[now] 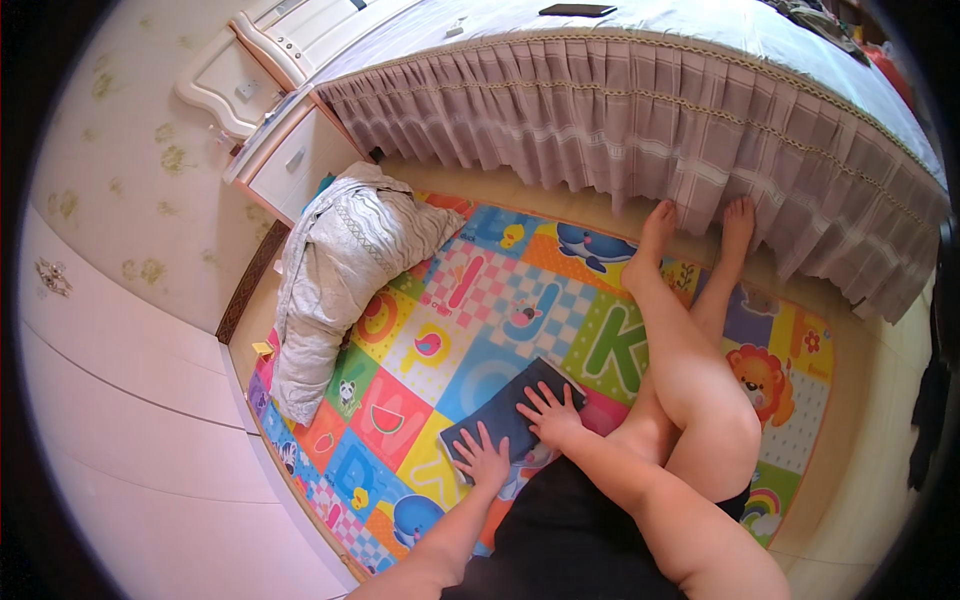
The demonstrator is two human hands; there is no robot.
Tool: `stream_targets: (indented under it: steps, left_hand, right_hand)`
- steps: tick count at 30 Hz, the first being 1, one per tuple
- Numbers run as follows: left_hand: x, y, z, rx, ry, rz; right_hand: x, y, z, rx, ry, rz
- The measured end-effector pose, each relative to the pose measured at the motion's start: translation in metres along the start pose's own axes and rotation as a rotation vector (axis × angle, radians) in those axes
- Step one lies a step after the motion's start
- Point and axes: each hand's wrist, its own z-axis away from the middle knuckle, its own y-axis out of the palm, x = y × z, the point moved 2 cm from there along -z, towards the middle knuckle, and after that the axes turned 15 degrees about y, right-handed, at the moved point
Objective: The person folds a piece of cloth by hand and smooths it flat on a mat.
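A dark grey-blue folded cloth (508, 409), roughly rectangular, lies flat on the colourful play mat (392, 452) close in front of my body. A pale edge shows along its left end. My left hand (484, 460) rests on the near left part of the cloth, palm down with fingers spread. On its right part lies my right hand (552, 412), also flat and spread. Neither hand grips anything. The underside of the cloth is hidden.
A crumpled grey-white quilt (345, 255) lies on the mat's left side, by a white bedside cabinet (300, 160). Ahead stands a bed with a pleated skirt (560, 115); a dark flat device (578, 10) lies on top. My bare legs (690, 370) stretch out at right. White cupboard fronts (130, 420) line the left.
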Motion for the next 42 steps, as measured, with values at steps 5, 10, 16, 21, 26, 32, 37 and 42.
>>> stream_targets:
  steps: [5, 10, 16, 21, 26, 32, 37, 42]
  left_hand:
    - [-0.008, -0.006, -0.053, -0.006, 0.038, -0.015]
    - [-0.004, -0.023, -0.108, 0.077, 0.120, -0.063]
    - [-0.005, -0.028, -0.136, 0.145, 0.196, -0.079]
    - [0.002, -0.024, -0.122, 0.127, 0.220, -0.080]
    - [0.002, -0.015, -0.082, 0.099, 0.218, -0.066]
    - [0.003, -0.009, -0.032, 0.128, 0.184, -0.027]
    - [-0.002, 0.003, 0.009, 0.127, 0.131, -0.016]
    - [-0.001, 0.017, 0.032, 0.113, 0.058, 0.013]
  right_hand:
    - [-0.022, 0.006, -0.031, -0.136, 0.007, -0.092]
    - [-0.023, -0.025, -0.041, -0.197, 0.059, -0.109]
    - [-0.028, -0.021, -0.048, -0.161, 0.087, -0.006]
    - [-0.018, -0.026, -0.043, -0.023, 0.130, 0.012]
    - [-0.020, -0.011, -0.029, -0.024, 0.131, -0.014]
    - [-0.017, 0.001, -0.004, 0.024, 0.054, 0.012]
    - [-0.017, 0.005, 0.012, 0.106, 0.012, 0.063]
    - [-0.009, -0.001, 0.031, 0.160, -0.055, 0.091]
